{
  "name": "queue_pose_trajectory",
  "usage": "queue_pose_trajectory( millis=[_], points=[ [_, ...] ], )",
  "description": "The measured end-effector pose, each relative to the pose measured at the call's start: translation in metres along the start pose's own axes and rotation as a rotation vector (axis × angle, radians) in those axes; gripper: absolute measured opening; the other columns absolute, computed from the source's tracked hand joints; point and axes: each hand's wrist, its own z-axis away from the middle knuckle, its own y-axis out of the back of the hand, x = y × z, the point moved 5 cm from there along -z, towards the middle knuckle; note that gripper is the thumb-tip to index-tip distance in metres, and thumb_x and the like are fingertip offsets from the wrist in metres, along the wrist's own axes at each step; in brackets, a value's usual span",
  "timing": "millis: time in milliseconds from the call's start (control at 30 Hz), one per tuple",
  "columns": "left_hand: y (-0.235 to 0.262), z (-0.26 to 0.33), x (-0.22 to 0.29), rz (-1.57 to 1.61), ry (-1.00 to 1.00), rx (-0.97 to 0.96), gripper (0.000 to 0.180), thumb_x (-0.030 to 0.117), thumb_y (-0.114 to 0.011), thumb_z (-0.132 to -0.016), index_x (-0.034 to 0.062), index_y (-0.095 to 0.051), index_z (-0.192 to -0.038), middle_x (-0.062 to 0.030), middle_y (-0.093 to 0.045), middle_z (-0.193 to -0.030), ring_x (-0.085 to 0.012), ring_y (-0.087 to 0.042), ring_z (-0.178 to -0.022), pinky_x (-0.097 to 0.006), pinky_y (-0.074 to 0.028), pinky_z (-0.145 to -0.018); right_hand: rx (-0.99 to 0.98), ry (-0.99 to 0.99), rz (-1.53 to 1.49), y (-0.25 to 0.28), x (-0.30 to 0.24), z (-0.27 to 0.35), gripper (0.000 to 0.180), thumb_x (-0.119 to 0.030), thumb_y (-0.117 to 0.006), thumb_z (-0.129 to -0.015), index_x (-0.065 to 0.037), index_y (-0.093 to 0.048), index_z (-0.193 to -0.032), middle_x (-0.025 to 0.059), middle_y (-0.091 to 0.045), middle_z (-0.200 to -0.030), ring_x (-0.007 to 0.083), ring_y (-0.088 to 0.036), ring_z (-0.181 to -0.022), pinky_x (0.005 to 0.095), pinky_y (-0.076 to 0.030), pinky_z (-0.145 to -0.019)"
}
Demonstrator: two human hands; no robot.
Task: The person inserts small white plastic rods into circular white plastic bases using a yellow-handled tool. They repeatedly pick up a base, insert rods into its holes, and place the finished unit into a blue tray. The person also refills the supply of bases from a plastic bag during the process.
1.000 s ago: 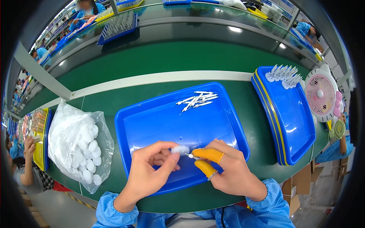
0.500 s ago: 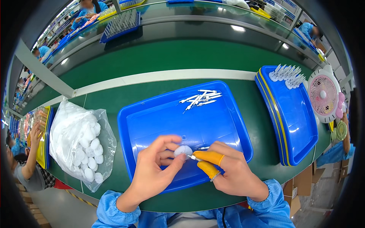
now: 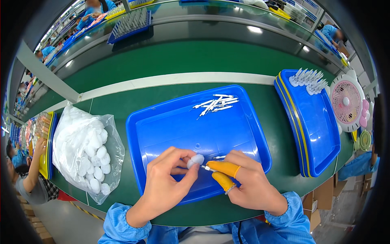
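My left hand (image 3: pixel 168 173) pinches a white disc (image 3: pixel 196 160), my right hand (image 3: pixel 252 175) a slim stick (image 3: pixel 206 167), seemingly joining them, which needs steady alignment next.

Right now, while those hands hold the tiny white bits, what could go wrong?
The white oval piece, pinched by the left hand, might slip out, since only fingertips hold it. The thin white stick in the right hand could bend if pushed crookedly. The clear plastic bag full of white ovals lies near the edge of the green table, so a bump could perhaps spill some.
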Motion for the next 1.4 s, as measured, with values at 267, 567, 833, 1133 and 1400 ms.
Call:
queue_pose_trajectory(
  millis=[267,567,833,1133,1400],
  points=[
    [-0.001,0.002,0.001,-0.038,0.025,0.026,0.017,-0.003,-0.080,-0.091,-0.0036,-0.072,-0.106,-0.0126,-0.073,-0.099,-0.0192,-0.078,-0.086,-0.033,-0.068,-0.075,0.036,0.023,0.121,0.000,0.006,-0.002,0.047,0.011,-0.071,-0.073,0.006,-0.076,-0.120,0.0152,-0.060,-0.090,0.0333,-0.057,-0.081,0.0436,-0.046,-0.070],
    [-0.008,0.004,0.007,-0.171,-0.142,0.031,0.017,-0.003,-0.079,-0.088,-0.0033,-0.070,-0.102,-0.0142,-0.069,-0.094,-0.0255,-0.077,-0.083,-0.036,-0.068,-0.077,0.074,0.021,0.042,-0.019,0.005,0.001,0.038,0.008,-0.071,-0.065,0.013,-0.073,-0.102,0.0179,-0.061,-0.093,0.0363,-0.060,-0.087,0.0464,-0.051,-0.077],
    [-0.011,0.013,0.009,-0.280,-0.231,0.051,0.019,-0.004,-0.078,-0.085,-0.0021,-0.070,-0.102,-0.0140,-0.066,-0.090,-0.0277,-0.073,-0.073,-0.037,-0.060,-0.062,0.202,0.033,0.026,-0.019,0.002,0.003,0.039,0.013,-0.069,-0.066,0.008,-0.076,-0.103,0.0170,-0.067,-0.086,0.0342,-0.062,-0.074,0.0410,-0.050,-0.064],
    [-0.005,0.008,0.000,-0.309,-0.203,0.084,0.020,-0.002,-0.076,-0.089,-0.0027,-0.069,-0.108,-0.0169,-0.067,-0.102,-0.0324,-0.076,-0.083,-0.040,-0.063,-0.070,0.064,-0.098,0.056,0.000,0.011,-0.008,0.032,0.008,-0.067,-0.072,0.008,-0.077,-0.103,0.0185,-0.065,-0.085,0.0373,-0.060,-0.083,0.0460,-0.050,-0.077],
    [0.008,0.000,0.006,-0.212,-0.082,0.049,0.019,-0.006,-0.073,-0.094,-0.0061,-0.072,-0.113,-0.0159,-0.069,-0.106,-0.0279,-0.077,-0.092,-0.036,-0.068,-0.080,-0.058,-0.075,0.412,0.008,0.025,0.003,0.028,0.009,-0.074,-0.069,0.006,-0.079,-0.097,0.0126,-0.062,-0.104,0.0321,-0.055,-0.102,0.0418,-0.047,-0.085]
  ],
)
